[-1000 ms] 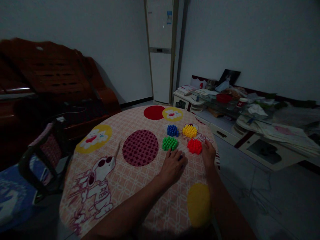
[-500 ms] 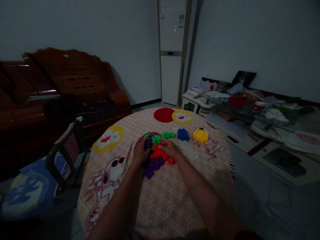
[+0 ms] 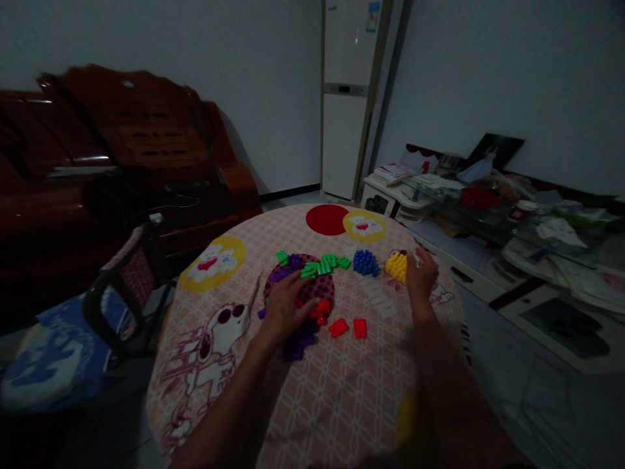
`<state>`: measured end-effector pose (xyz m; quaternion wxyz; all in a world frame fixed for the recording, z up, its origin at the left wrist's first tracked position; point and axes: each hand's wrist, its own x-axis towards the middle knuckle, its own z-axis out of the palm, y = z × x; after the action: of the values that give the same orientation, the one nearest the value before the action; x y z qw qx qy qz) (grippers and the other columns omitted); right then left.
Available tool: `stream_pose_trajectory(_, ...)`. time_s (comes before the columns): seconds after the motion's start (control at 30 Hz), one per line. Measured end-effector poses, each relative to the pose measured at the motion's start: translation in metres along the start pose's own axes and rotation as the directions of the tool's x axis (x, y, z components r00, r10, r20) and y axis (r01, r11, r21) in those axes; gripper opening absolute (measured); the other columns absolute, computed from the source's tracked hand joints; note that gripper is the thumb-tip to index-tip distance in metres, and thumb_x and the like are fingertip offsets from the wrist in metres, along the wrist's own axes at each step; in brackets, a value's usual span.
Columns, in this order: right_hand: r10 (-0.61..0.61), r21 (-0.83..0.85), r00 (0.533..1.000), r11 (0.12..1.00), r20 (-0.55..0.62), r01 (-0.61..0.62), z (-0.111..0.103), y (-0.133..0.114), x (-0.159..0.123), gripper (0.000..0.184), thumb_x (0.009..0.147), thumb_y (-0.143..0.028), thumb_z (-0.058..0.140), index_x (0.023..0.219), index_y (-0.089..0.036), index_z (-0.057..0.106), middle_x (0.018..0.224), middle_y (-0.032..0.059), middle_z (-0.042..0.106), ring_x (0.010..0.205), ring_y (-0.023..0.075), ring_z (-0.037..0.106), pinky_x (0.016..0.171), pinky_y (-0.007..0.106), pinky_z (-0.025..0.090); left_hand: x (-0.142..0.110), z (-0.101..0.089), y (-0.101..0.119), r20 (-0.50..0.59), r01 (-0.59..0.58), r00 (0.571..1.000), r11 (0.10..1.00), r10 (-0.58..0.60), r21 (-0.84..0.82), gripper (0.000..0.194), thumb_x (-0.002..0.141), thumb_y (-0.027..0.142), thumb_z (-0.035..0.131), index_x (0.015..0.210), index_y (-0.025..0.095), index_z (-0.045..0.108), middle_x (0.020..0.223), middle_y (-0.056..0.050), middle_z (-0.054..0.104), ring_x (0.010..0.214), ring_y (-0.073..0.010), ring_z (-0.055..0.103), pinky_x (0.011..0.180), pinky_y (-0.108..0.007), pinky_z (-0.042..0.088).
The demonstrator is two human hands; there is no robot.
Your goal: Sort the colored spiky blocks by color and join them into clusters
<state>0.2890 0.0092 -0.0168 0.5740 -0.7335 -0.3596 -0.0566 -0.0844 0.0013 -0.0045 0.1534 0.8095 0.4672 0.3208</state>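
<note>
Loosely, the fingers of the left hand [image 3: 284, 305] spread over red pieces [image 3: 320, 311] and purple pieces [image 3: 297, 348], left of the blue cluster [image 3: 365, 262]. Right of it, the right hand [image 3: 422, 270] curls beside the yellow cluster [image 3: 396, 267]; whether those fingers pinch, I can't tell. Green pieces [image 3: 329, 262] lie left of the blue cluster on the table [image 3: 336, 404].

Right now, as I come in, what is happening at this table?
A person's left hand is over small red plastic pieces and purple ones. The right hand is at a knobby yellow plastic cluster; its grip is unclear. A knobby blue plastic cluster stands untouched, and small green plastic pieces lie loose.
</note>
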Motion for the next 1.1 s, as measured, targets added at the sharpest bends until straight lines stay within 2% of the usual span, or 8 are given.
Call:
stream_pose_trajectory(0.1,0.158,-0.021,0.987,0.987,0.013,-0.158,-0.001,0.042,0.029,0.044,0.078,-0.046,0.063,0.103,-0.012,0.076,0.109,0.0178,0.075,0.104,0.0304,0.066,0.098,0.047,0.049,-0.02,0.011,0.018,0.028,-0.021,0.999,0.989,0.017,0.149,0.054,0.08,0.048,0.071,0.127,0.024,0.067,0.146,-0.016,0.055,0.137,-0.0389,0.047,0.116,-0.062,0.031)
stream_pose_trajectory(0.27,0.149,0.259,0.888,0.924,0.436,-0.282,0.037,0.034,0.026,0.053,0.07,-0.054,0.072,0.101,-0.011,0.077,0.099,0.0144,0.077,0.09,0.0263,0.069,0.084,0.043,0.055,-0.027,0.018,0.006,0.02,0.036,0.999,0.965,-0.043,0.258,0.05,0.081,0.044,0.069,0.126,0.022,0.068,0.147,-0.018,0.053,0.136,-0.0411,0.047,0.114,-0.063,0.032)
stream_pose_trajectory(0.47,-0.136,0.379,0.557,0.857,0.82,-0.349,0.087,-0.035,-0.009,0.044,0.066,-0.048,0.079,0.099,-0.02,0.079,0.11,0.0079,0.077,0.105,0.0262,0.069,0.1,0.043,0.051,-0.012,0.009,-0.037,-0.121,0.178,0.981,0.956,-0.153,0.235,0.045,0.088,0.044,0.055,0.124,0.019,0.068,0.144,-0.016,0.055,0.134,-0.0353,0.051,0.115,-0.053,0.038)
stream_pose_trajectory(0.57,-0.262,0.402,0.394,0.854,0.881,-0.331,0.106,-0.066,-0.043,0.044,0.072,-0.048,0.077,0.109,-0.023,0.078,0.114,0.0061,0.076,0.106,0.027,0.069,0.099,0.045,0.052,-0.007,0.003,-0.053,-0.182,0.265,0.956,0.946,-0.231,0.188,0.048,0.089,0.043,0.053,0.126,0.017,0.066,0.142,-0.017,0.056,0.133,-0.035,0.051,0.114,-0.052,0.04)
stream_pose_trajectory(0.8,-0.548,0.592,0.326,0.804,0.771,-0.049,0.115,-0.133,-0.125,0.041,0.086,-0.047,0.069,0.12,-0.024,0.074,0.139,0.0092,0.064,0.135,0.0261,0.054,0.117,0.045,0.035,0.0,-0.002,-0.069,-0.248,0.419,0.882,0.908,-0.402,0.018,0.054,0.091,0.045,0.049,0.136,0.015,0.059,0.134,-0.017,0.064,0.125,-0.0322,0.059,0.11,-0.049,0.044)
stream_pose_trajectory(0.97,-0.617,0.656,0.276,0.752,0.737,-0.067,0.093,-0.159,-0.145,0.044,0.093,-0.052,0.059,0.127,-0.028,0.07,0.148,0.0054,0.056,0.14,0.0234,0.048,0.117,0.041,0.036,0.026,-0.004,-0.079,-0.184,0.405,0.872,0.879,-0.454,-0.25,0.055,0.09,0.045,0.049,0.135,0.015,0.059,0.136,-0.015,0.065,0.122,-0.0274,0.062,0.106,-0.043,0.049)
stream_pose_trajectory(1.03,-0.609,0.669,0.364,0.741,0.704,-0.055,0.079,-0.148,-0.133,0.046,0.093,-0.053,0.057,0.129,-0.027,0.069,0.145,0.0058,0.059,0.136,0.0229,0.052,0.115,0.039,0.039,0.037,-0.006,-0.076,-0.12,0.366,0.901,0.88,-0.416,-0.301,0.054,0.091,0.045,0.049,0.133,0.014,0.061,0.134,-0.014,0.066,0.119,-0.026,0.063,0.104,-0.042,0.05)
stream_pose_trajectory(1.1,-0.508,0.611,0.541,0.792,0.67,-0.012,0.062,-0.12,-0.111,0.049,0.092,-0.054,0.056,0.129,-0.024,0.068,0.139,0.0081,0.064,0.129,0.0234,0.058,0.112,0.04,0.043,0.045,-0.007,-0.065,-0.057,0.315,0.938,0.908,-0.343,-0.275,0.053,0.091,0.047,0.048,0.131,0.015,0.063,0.132,-0.012,0.067,0.117,-0.0263,0.064,0.104,-0.043,0.05)
